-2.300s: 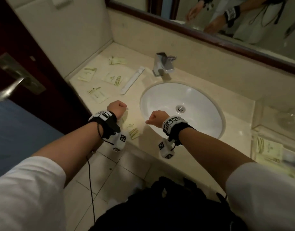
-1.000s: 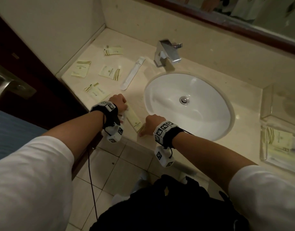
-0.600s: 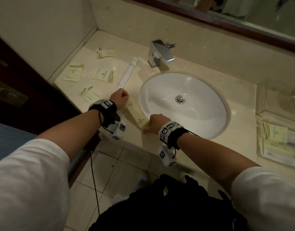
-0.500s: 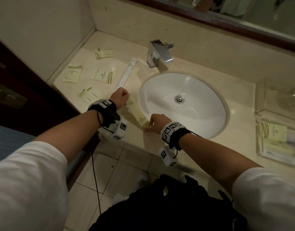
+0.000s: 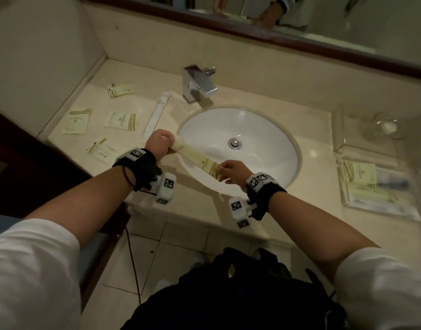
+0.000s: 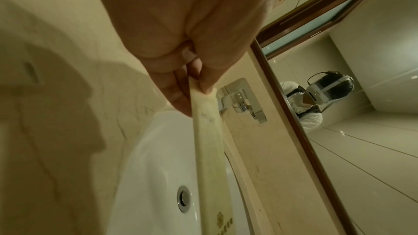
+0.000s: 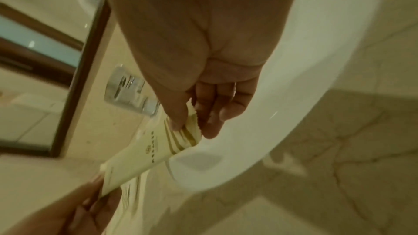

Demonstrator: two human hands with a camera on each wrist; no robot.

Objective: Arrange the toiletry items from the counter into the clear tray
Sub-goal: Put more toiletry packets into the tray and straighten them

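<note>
A long cream toiletry packet (image 5: 196,157) with gold stripes hangs above the left rim of the sink, held at both ends. My left hand (image 5: 160,144) pinches its plain end (image 6: 198,85). My right hand (image 5: 229,171) pinches its striped end (image 7: 190,128) between thumb and fingers. The clear tray (image 5: 347,201) stands at the right end of the counter and holds several cream packets. Several flat sachets (image 5: 122,120) and a long white wrapped stick (image 5: 156,115) lie on the counter left of the sink.
The white sink (image 5: 264,129) fills the middle of the beige counter (image 5: 204,210), with a chrome faucet (image 5: 198,85) behind it. A second clear box with a glass (image 5: 380,126) sits behind the tray. A mirror runs along the back wall. A dark wooden door stands at the left.
Both hands have lifted the long packet off the counter's front edge and carried it rightwards over the sink's left rim. The camera view has shifted a little.
</note>
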